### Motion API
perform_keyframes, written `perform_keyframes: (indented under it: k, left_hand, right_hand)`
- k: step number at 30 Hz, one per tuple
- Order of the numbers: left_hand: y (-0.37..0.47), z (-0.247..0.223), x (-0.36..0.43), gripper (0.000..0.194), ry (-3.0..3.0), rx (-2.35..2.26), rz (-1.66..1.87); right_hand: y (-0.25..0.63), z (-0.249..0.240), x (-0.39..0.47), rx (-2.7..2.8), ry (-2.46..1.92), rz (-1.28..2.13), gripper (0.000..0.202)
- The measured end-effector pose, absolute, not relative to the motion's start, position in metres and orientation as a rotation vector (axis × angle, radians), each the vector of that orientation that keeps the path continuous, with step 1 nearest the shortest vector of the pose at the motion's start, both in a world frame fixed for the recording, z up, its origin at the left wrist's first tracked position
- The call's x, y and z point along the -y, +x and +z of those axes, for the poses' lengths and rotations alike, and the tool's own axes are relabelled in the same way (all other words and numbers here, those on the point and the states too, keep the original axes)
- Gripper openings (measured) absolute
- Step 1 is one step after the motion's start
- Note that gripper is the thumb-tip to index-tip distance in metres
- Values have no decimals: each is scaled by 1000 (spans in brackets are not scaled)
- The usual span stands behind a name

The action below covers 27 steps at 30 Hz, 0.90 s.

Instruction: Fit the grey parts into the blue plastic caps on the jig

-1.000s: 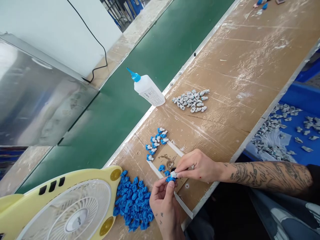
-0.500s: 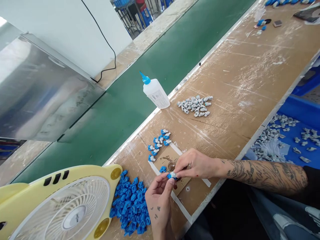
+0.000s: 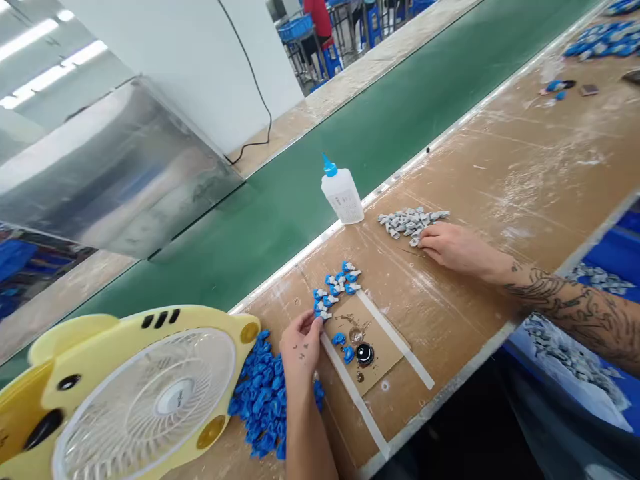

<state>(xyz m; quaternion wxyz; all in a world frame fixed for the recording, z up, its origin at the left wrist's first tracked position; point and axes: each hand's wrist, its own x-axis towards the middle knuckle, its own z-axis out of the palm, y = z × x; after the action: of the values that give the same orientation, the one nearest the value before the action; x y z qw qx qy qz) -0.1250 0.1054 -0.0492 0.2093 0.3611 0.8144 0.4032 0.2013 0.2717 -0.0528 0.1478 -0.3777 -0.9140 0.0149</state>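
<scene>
My left hand (image 3: 301,341) pinches a blue-and-grey piece (image 3: 324,315) at the near end of a cluster of similar joined pieces (image 3: 337,283). My right hand (image 3: 457,250) is stretched to the pile of small grey pieces (image 3: 405,221); its fingertips are closed at a grey piece on the near edge, partly hidden by the fingers. Between the hands lies a cardboard sheet (image 3: 383,380) held by white tape strips. On it are two blue pieces (image 3: 348,354) and a small round holder of glossy black liquid (image 3: 365,354). A heap of blue pieces (image 3: 263,400) lies left of my forearm.
A yellow animal-shaped fan (image 3: 200,317) stands at the left. Behind the cluster is a white squeeze bottle (image 3: 345,200) with a blue nozzle, beside the green conveyor belt (image 3: 280,200). Blue bins (image 3: 620,247) with grey pieces sit below the table edge at right.
My hands have parted. The left carried a joined piece to the cluster; the right moved away to the grey pile. The black liquid now shows uncovered, and the head view has shifted.
</scene>
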Motion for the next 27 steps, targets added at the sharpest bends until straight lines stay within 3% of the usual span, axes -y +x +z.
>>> perform_keyframes:
  k: [3, 7, 11, 14, 20, 24, 27]
  left_hand:
    - [-133, -40, -91, 35, 1040, -2352, 1108]
    - [-145, -21, -40, 24, 1366, -2396, 897]
    - [-136, -21, 0, 22, 1744, -2211, 390]
    - [-123, -30, 5, 27, 1778, -2253, 264]
    - [-108, -32, -8, 17, 1558, -2140, 789]
    - [-92, -34, -12, 22, 1245, -1957, 1127]
    - [-75, -43, -13, 31, 1091, -1944, 1193]
  right_hand:
    - [198, -59, -278, 2715, -1035, 34, 24]
    - [197, -60, -276, 2624, -1054, 57, 25]
    - [191, -57, -263, 2453, -980, 420, 25]
    - [179, -53, -247, 2317, -934, 773, 21]
    - [146, -47, -204, 2023, -809, 1373, 18]
    - [127, -55, -178, 1807, -749, 1720, 18]
    - [120, -61, -168, 1650, -758, 1916, 21]
